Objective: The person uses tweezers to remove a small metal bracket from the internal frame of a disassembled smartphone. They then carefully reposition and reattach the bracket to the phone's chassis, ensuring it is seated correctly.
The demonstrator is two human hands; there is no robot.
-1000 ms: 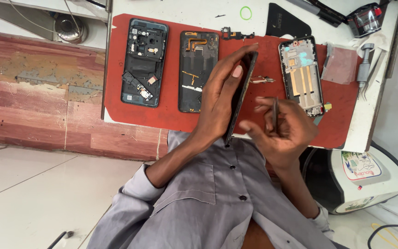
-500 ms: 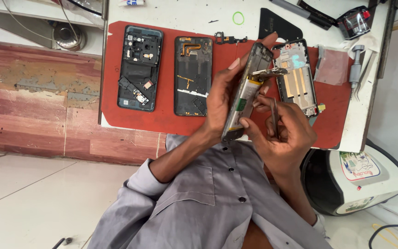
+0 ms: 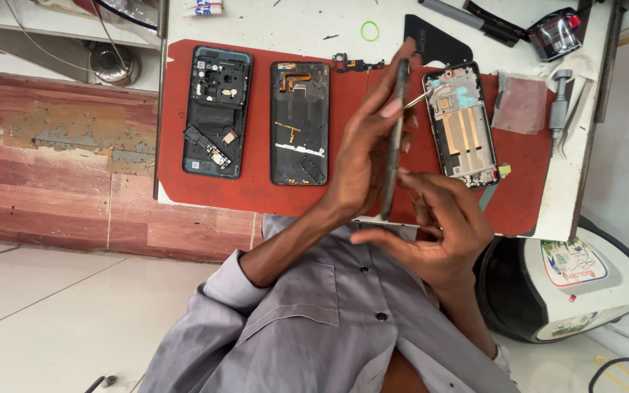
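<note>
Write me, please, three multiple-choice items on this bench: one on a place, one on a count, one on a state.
1. Where does the green ring lie?
A inside a phone
B on the white table
C on the floor
2. How many opened phones lie flat on the red mat?
A two
B three
C five
3. How does the left hand hold the phone part?
A flat down
B raised, edge-on
C folded in half
Key: 1 B, it sits on bare white beyond the mat; 2 B, three lie side by side; 3 B, only its thin edge shows.
</note>
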